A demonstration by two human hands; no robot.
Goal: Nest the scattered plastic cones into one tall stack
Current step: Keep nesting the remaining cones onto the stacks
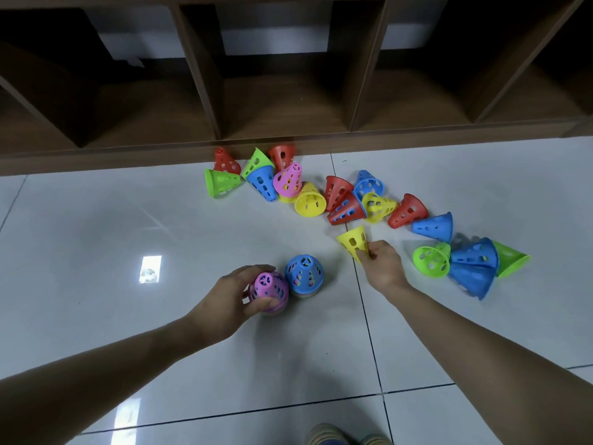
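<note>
1. Right now the right hand (383,263) pinches the narrow end of a yellow cone (353,240), which lies tilted on the floor (96,226) with its wide mouth pointing away from the person; this grip is a narrow fingertip pinch.
2. The left hand (236,295) curls around a pink-topped stack (269,289) standing upright near the middle of the floor, so this grip is holding that stack steady.
3. A blue-topped stack (304,274) stands just beside the pink one, touching or nearly so; I cannot tell which.
4. To my eye the step in hand is to lift the yellow cone and seat it over one of the stacks. Turn it mouth down before it comes over the top, so it drops straight on rather than catching on a rim.
5. Keep the left hand low on the pink-topped stack, clear of its top, so the new cone has room to slide down.
6. The loose cones (340,200) lie on their sides in a band from the shelf unit (288,91) at the far edge of the floor toward the right edge; most of the task looks left to do, and the two stacks need joining.
</note>
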